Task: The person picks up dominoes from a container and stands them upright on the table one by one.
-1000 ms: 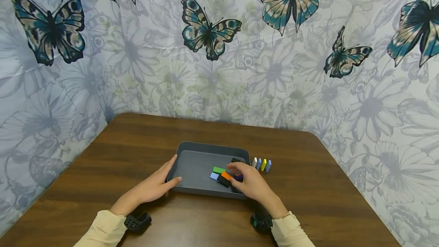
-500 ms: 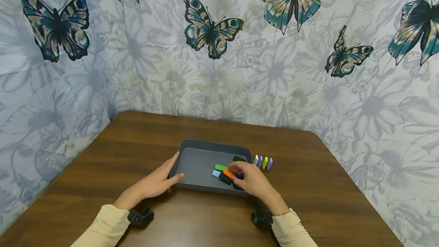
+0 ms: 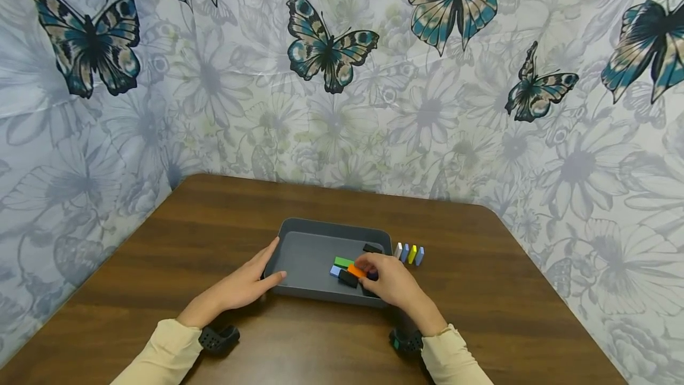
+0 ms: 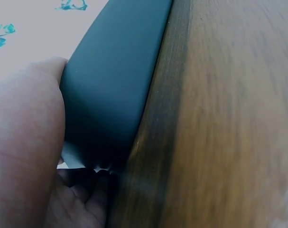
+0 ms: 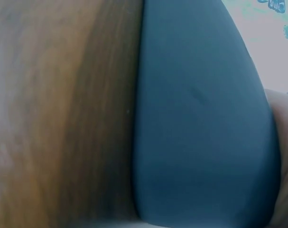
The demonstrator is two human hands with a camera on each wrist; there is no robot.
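Observation:
A shallow grey tray (image 3: pixel 312 242) lies on the wooden table in the head view. At its near left corner my left hand (image 3: pixel 235 284) holds the wall, thumb over the rim and fingers along the outside. My right hand (image 3: pixel 392 278) reaches over the right side, its thumb and fingertips pinching the right end of an orange block (image 3: pixel 355 270). Around it lie a green block (image 3: pixel 343 262), a light blue block (image 3: pixel 335 271) and a black block (image 3: pixel 348 278). Another black block (image 3: pixel 372 248) rests farther back. Something dark under my right hand is mostly hidden.
Right of the tray, a white block (image 3: pixel 398 250), a blue block (image 3: pixel 405 252), a yellow block (image 3: pixel 412 253) and another blue block (image 3: pixel 420 255) stand in a row. Behind the wooden table (image 3: pixel 240 207) hangs a butterfly-patterned cloth (image 3: pixel 342 135).
The near black block and the light blue block have shifted slightly left since half a second ago. My left hand stays at the tray corner; the right hand barely moves.

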